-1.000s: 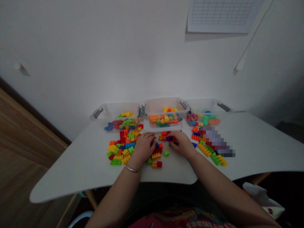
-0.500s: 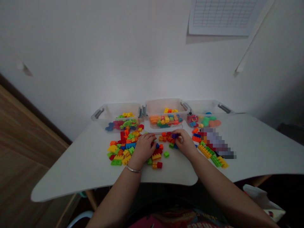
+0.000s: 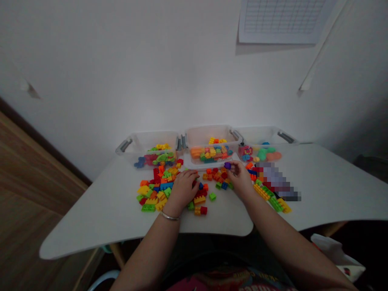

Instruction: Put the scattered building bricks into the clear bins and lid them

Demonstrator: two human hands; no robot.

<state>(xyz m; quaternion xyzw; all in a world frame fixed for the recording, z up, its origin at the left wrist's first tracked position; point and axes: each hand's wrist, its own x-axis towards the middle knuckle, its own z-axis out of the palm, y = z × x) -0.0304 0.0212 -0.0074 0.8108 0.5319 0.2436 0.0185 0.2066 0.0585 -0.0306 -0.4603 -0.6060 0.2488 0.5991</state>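
Between the thumb and fingers of my right hand (image 3: 239,178) is a small purple toy brick (image 3: 227,165), raised over the back part of the scattered bricks. My left hand (image 3: 184,186) rests palm down on the brick pile, fingers stretched out and hiding the bricks beneath. Yellow, green, red and blue bricks (image 3: 160,190) spread to its left. Orange and red bricks (image 3: 212,176) lie between the two hands, with a blue brick (image 3: 224,185) just below my right hand. A lone green brick (image 3: 212,197) sits nearer the front.
Three clear bins stand against the wall: a left bin (image 3: 124,150), a middle bin (image 3: 209,133) and a right bin (image 3: 254,135), each with coloured toys inside. Joined yellow and green bricks (image 3: 274,202) lie at right beside a blurred-out object (image 3: 279,182). The white table (image 3: 91,226) has a curved front edge.
My right hand has lifted the purple brick up and slightly right, away from the bricks, uncovering the blue brick below. My left hand has stayed in place.
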